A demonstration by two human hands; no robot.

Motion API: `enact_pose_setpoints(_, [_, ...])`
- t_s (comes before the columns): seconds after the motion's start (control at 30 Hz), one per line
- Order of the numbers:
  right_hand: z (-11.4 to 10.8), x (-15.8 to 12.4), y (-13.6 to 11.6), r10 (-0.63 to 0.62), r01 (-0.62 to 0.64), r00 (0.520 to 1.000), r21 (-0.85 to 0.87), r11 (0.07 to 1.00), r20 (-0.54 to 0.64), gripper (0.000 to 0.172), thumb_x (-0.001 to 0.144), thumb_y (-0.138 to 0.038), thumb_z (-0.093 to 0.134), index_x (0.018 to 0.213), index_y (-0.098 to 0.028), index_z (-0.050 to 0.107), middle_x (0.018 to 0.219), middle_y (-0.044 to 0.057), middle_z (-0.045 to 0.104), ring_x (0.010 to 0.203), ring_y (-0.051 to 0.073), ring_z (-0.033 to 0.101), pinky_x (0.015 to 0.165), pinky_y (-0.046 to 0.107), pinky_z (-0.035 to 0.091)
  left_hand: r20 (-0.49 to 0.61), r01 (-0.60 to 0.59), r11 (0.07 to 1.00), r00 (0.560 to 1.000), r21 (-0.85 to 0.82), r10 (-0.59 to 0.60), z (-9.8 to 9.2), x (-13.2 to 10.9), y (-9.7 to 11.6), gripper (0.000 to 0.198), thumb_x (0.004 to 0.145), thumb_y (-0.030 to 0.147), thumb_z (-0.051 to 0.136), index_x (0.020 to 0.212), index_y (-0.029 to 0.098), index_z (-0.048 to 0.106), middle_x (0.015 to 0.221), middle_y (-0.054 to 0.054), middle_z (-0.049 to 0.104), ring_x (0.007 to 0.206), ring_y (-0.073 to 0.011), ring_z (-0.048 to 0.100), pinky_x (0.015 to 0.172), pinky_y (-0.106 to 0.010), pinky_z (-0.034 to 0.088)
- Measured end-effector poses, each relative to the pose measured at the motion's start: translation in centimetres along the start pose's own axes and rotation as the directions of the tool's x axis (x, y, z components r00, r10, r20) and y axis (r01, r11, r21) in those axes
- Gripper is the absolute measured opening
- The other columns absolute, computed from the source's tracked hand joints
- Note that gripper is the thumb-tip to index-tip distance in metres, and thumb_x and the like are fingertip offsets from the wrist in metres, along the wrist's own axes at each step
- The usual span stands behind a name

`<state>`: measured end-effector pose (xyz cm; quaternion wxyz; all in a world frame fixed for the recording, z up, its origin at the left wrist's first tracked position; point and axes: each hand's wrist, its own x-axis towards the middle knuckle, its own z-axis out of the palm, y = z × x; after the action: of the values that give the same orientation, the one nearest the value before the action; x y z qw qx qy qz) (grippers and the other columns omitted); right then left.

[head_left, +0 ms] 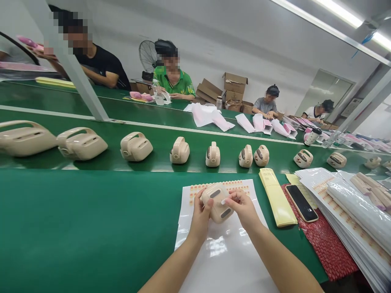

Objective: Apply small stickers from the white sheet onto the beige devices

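My left hand (201,211) grips a small beige handheld device (218,208) by its side, with its underside and two dark grey strips facing me. My right hand (242,206) has thumb and fingers pinched together against the device's right side. Something small and whitish shows at its thumb tip, too small to name. Under both hands lies a glossy white sheet (226,256), with rows of small orange stickers (195,189) at its far end, partly covered by the device and my fingers.
Beyond the sheet, several similar beige devices (137,147) stand in a line on a green belt (159,162). To the right are yellow slips (277,199), a phone (302,203), red bubble wrap (330,248) and stacked sheets (345,219). Several people sit across at the far bench.
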<state>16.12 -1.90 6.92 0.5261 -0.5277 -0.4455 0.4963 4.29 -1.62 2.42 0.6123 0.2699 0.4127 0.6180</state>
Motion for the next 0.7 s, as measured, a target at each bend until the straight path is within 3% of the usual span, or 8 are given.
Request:
enact_pose_setpoints(0.33, [0.0,-0.1,-0.2,-0.028,0.03,0.999,-0.068,0.997,0.02,0.025,0.052,-0.041,0.071,0.057,-0.018,0.061,0.087,0.004,0.051,0.083,0.02,0.052,0.076,0.035,0.042,-0.004,0.008,1.0,1.0,0.016,-0.008,-0.1,-0.2,0.1,0.062,0.06,0.057,0.067,0.111,0.028,0.046,0.112,-0.004,0.052,0.101,-0.0232,0.053,0.073,-0.029,0.046])
enact_pose_setpoints(0.53, [-0.2,0.1,0.3,-0.179,0.179,0.984,-0.199,0.963,0.019,0.015,0.062,-0.034,0.065,0.061,-0.02,0.06,0.085,0.004,0.049,0.094,0.022,0.051,0.079,0.036,0.045,0.006,0.011,1.0,1.0,0.014,-0.011,0.0,-0.2,0.2,0.062,0.06,0.057,0.067,0.111,0.028,0.045,0.117,-0.005,0.048,0.102,-0.0231,0.052,0.07,-0.028,0.047])
enact_pose_setpoints(0.63, [0.2,-0.2,0.9,-0.382,0.361,0.924,-0.37,0.856,0.017,0.008,0.069,-0.027,0.06,0.064,-0.021,0.058,0.086,0.005,0.049,0.093,0.021,0.05,0.079,0.036,0.046,-0.003,0.001,1.0,1.0,0.019,-0.001,-0.1,-0.3,0.2,0.061,0.061,0.055,0.067,0.11,0.028,0.045,0.11,-0.005,0.052,0.098,-0.0228,0.054,0.07,-0.029,0.047])
enact_pose_setpoints(0.7, [0.5,-0.9,1.3,-0.539,0.5,0.84,-0.466,0.73,0.056,0.007,0.072,-0.023,0.057,0.065,-0.021,0.057,0.088,0.007,0.049,0.09,0.021,0.051,0.077,0.037,0.047,-0.013,-0.009,0.999,1.0,0.032,0.009,-0.1,-0.4,0.1,0.061,0.061,0.055,0.068,0.111,0.028,0.045,0.102,-0.003,0.055,0.094,-0.0217,0.056,0.071,-0.029,0.047])
